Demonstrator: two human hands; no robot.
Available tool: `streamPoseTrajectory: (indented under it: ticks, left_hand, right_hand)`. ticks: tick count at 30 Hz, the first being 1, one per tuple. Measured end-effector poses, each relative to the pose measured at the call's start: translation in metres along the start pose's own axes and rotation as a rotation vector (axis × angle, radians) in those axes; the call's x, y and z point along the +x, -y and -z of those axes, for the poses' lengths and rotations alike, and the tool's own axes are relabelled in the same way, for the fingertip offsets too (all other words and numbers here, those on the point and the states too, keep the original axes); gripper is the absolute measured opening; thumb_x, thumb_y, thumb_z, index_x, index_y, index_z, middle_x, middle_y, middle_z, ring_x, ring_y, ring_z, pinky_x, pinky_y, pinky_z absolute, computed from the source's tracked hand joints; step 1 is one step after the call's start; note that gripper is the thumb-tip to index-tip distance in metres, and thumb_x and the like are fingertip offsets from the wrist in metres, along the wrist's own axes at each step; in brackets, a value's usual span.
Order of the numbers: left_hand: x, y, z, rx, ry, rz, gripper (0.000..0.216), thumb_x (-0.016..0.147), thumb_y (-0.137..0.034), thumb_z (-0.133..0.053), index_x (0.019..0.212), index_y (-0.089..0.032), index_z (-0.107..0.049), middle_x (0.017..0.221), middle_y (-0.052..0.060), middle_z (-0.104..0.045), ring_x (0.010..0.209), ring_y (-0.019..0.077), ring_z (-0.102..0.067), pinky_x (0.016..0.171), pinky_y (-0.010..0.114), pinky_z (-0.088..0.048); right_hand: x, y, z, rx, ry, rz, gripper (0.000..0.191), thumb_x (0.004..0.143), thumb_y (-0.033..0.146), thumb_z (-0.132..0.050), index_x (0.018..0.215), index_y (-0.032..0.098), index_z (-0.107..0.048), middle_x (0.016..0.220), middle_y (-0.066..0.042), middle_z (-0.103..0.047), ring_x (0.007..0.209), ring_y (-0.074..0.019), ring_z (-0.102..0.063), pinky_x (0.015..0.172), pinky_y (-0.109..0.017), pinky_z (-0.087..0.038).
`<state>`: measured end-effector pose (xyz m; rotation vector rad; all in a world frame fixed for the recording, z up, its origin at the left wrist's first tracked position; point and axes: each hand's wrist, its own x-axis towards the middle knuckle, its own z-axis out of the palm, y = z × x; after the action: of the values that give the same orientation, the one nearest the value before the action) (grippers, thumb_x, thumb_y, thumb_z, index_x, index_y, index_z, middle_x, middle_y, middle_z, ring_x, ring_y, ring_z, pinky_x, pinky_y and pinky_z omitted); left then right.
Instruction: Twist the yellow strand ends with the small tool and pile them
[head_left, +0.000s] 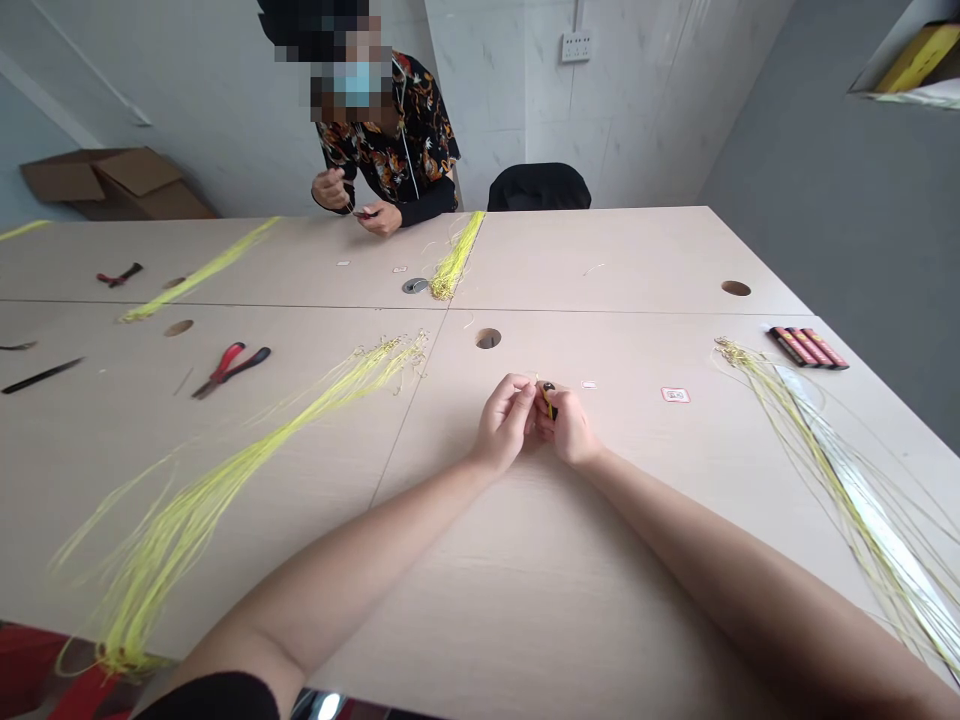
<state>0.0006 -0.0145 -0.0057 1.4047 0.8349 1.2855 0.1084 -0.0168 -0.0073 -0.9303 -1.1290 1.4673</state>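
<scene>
Both hands meet above the pale table (480, 580). My right hand (574, 428) is closed around a small black-and-yellow object (551, 400), whose dark rounded top shows above the fingers; its kind is unclear. Right beside it, my left hand (506, 420) is closed in a pinch, thumb against the fingers. A tiny pale bit shows at its fingertips, too small to name. A small white label with a red border (589, 385) lies just right of the hands, and a larger red-bordered label (675, 395) farther right.
Yellow cord bundles lie left (247, 470) and right (817, 440), the right one beside a clear strip. Red-and-black pliers (225, 370) and a black pointed tool (43, 375) are at left. Several red-and-black sticks (808, 347) sit far right. Across the table, a masked person (390, 150) handles something small.
</scene>
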Motion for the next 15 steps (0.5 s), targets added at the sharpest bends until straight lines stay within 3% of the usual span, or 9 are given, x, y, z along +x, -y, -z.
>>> streamPoseTrajectory:
  ticks: [15]
  left_hand:
    - [-0.0004, 0.0007, 0.0, -0.005, 0.0, -0.006, 0.033, 0.086, -0.049, -0.052, 0.075, -0.019, -0.048, 0.048, -0.007, -0.041, 0.046, 0.0071, -0.041, 0.048, 0.02, -0.035]
  right_hand:
    - [0.0022, -0.0028, 0.0017, 0.03, 0.033, -0.012, 0.026, 0.078, 0.038, -0.036, 0.058, 0.022, -0.032, 0.043, 0.004, -0.03, 0.044, -0.0116, -0.03, 0.041, -0.024, -0.023]
